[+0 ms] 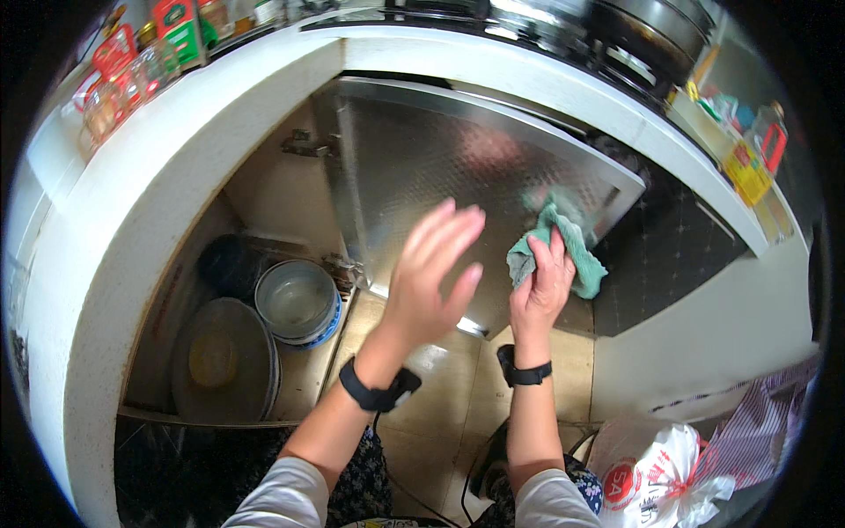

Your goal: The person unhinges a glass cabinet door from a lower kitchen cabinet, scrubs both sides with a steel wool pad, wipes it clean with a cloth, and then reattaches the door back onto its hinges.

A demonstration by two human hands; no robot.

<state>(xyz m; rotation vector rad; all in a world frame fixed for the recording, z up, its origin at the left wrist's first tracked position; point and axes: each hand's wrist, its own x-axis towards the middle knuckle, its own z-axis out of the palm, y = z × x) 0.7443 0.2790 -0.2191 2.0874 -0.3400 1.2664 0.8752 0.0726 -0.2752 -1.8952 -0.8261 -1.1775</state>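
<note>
My right hand (544,280) grips a bunched green cloth (561,244) near the free edge of a swung-out cabinet door (429,158). The door's inner face is shiny metal with a textured pattern, and the cloth reflects in it. Whether the cloth touches the metal is hard to tell. My left hand (436,270) is raised before the door, fingers apart, with nothing in it. Left of the door, the cabinet interior holds a stack of bowls (297,300), a large round lid or dish (224,363) and a dark round vessel (228,264).
A white countertop (165,171) curves above the cabinet, bearing glass jars (109,109). At the back stand a gas stove (528,30) and a large pot (650,33). An oil bottle (756,158) is on the right ledge. Plastic bags (660,468) sit at lower right on the tiled floor (429,422).
</note>
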